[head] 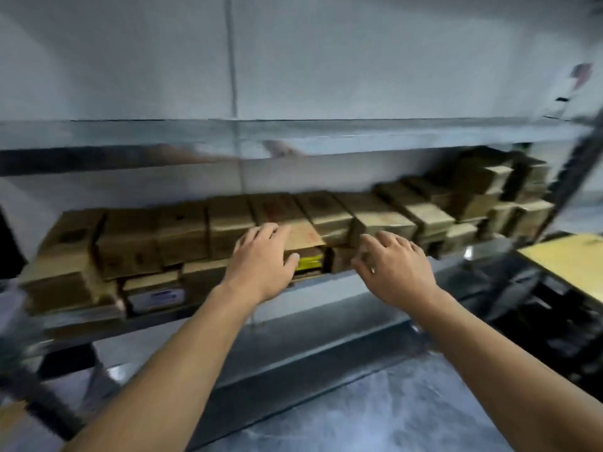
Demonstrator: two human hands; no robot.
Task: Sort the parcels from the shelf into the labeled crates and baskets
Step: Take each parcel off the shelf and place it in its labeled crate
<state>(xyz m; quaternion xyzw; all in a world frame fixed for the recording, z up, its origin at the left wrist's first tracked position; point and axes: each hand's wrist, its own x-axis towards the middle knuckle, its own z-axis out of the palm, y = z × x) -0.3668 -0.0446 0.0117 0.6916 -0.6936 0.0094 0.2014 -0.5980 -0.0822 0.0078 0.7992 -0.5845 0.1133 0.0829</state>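
Left hand [261, 265] and right hand [394, 269] outstretched, fingers relaxed

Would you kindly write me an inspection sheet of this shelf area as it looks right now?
Surface: metal shelf, packed along its length with boxes.
Job's things: cardboard boxes stacked in rows; one lower box shows a yellow label. No crates or baskets in view.
Clutter: nothing seen.
Grips: left hand rests on a box top, thumb at its front edge; right hand has its fingers spread at the boxes beside it, contact unclear through blur.
Cables: nothing seen.
Surroundings: pale wall, grey floor, yellow-topped table at the right.
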